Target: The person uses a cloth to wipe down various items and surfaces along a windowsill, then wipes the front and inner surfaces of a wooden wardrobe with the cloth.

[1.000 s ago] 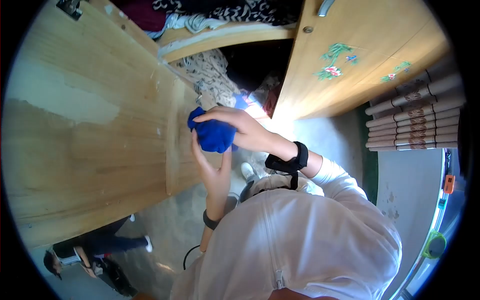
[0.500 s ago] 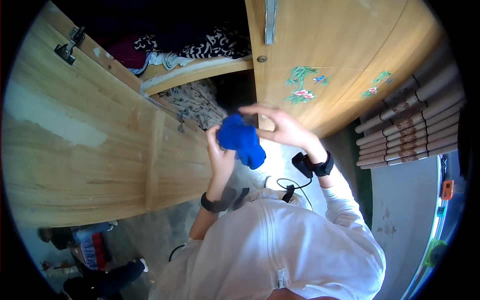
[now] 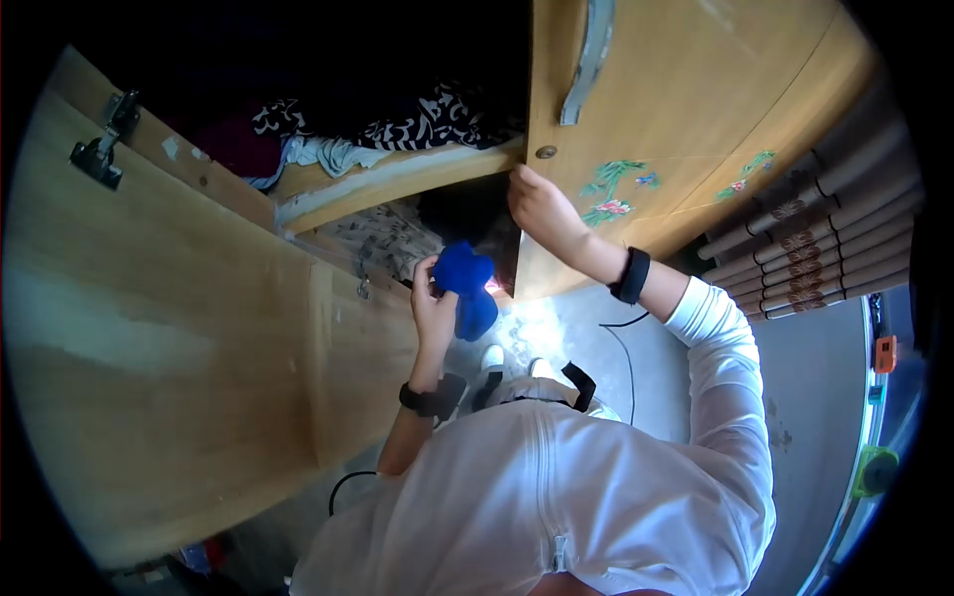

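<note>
My left hand [image 3: 433,310] is closed on a bundled bright blue cloth [image 3: 464,273]. The cloth hangs in folds in front of the wardrobe opening, and its kind cannot be made out. Higher up on the right, my right hand [image 3: 547,214] has its fingers curled at the free edge of the right wardrobe door [image 3: 686,109], just below a small round lock. The fingertips are partly hidden there. Inside the wardrobe, a shelf [image 3: 397,179] bears a black-and-white patterned cloth [image 3: 427,121] and a pale cloth [image 3: 333,154].
The left wardrobe door [image 3: 179,328] stands wide open beside my left arm. Light patterned fabric [image 3: 383,238] lies in the lower compartment. A curtain [image 3: 805,238] hangs at the right. A dark cable [image 3: 626,358] runs down near my right side.
My right hand has left the blue cloth and moved up to the right door's edge. My left hand keeps the cloth nearly in place. The view has shifted; the other person has mostly left it.
</note>
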{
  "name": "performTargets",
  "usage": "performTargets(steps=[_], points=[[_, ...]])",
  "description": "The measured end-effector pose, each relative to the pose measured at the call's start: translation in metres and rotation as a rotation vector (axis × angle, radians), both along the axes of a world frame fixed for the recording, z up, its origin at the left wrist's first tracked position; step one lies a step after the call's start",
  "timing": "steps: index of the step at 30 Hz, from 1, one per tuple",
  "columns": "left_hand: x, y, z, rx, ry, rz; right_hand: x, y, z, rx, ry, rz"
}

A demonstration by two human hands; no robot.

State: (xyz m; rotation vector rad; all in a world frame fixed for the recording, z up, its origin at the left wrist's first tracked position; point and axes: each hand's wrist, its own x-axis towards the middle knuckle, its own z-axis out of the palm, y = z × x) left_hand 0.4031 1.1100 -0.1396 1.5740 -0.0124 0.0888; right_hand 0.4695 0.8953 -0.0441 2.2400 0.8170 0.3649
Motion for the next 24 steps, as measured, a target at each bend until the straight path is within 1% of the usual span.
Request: performTargets(steps=[1,4,7,8,9,11,13,15,17,18,21,22,24], points=[[0.008,0.000,-0.002,-0.027,0.008,0.003,-0.003,0.003,-0.004,-0.041,-0.029,-0.015],[0.020,0.000,-0.010,-0.075,0.042,-0.009,-0.014,0.011,0.006,-0.112,0.053,-0.140],[0.041,0.000,-0.025,-0.091,0.017,-0.043,-0.031,0.018,0.009,-0.024,0.016,-0.157],[0.045,0.000,-0.035,-0.109,0.003,-0.049,-0.041,0.018,0.016,-0.064,0.055,-0.159],[0.046,0.000,-0.043,-0.129,-0.010,-0.056,-0.051,0.016,0.014,-0.039,0.039,-0.133],[0.048,-0.004,-0.036,-0.123,0.064,-0.097,-0.072,0.009,0.012,0.008,0.002,-0.086],[0.052,-0.010,-0.038,-0.111,0.093,-0.130,-0.094,0.003,0.005,-0.067,0.058,-0.109],[0.052,-0.016,-0.051,-0.088,0.089,-0.148,-0.119,-0.003,-0.003,-0.026,0.064,-0.128],[0.048,-0.019,-0.052,-0.109,0.072,-0.204,-0.142,-0.002,0.011,-0.106,0.055,-0.174],[0.045,-0.020,-0.052,-0.119,0.061,-0.230,-0.156,-0.008,0.010,-0.001,0.105,-0.158],[0.036,-0.033,-0.048,-0.094,0.050,-0.217,-0.191,-0.020,0.006,0.094,0.085,-0.204],[0.032,-0.040,-0.047,-0.074,0.030,-0.238,-0.203,-0.024,0.010,0.065,0.078,-0.220],[0.021,-0.058,-0.041,-0.032,-0.005,-0.282,-0.232,-0.042,0.005,0.162,0.065,-0.241]])
